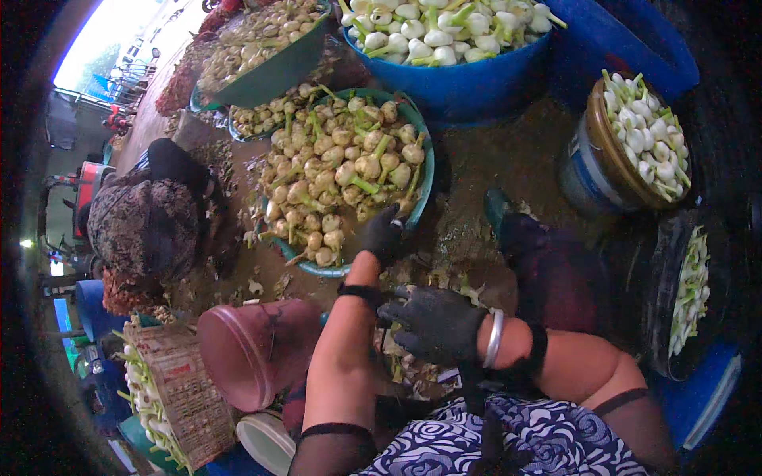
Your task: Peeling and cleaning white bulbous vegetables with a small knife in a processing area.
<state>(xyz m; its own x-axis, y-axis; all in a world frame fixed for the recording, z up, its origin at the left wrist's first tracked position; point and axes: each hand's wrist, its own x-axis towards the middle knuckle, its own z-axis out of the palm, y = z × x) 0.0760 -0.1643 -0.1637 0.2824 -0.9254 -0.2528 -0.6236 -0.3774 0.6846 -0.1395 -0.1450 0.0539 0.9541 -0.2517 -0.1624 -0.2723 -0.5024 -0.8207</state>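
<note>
My left hand [382, 236], in a dark glove, reaches over the near rim area of a green basin [430, 178] heaped with soiled garlic bulbs [324, 160]. Its fingertips are by the bulbs; whether they grip one cannot be told. My right hand [437, 326], also gloved, with a silver bangle at the wrist, is bent in front of my body, below and right of the left hand. Its fingers are partly curled, and what they may hold is hidden. Beneath it lie trimmings [417, 372] on the ground.
A blue tub [452, 83] of white garlic bulbs stands beyond the basin. Right are a bucket [601, 160] and a black container [661, 309] of peeled garlic. An empty reddish bucket [238, 351] lies tipped at left, near a woven basket [184, 392]. Another person [146, 223] crouches left.
</note>
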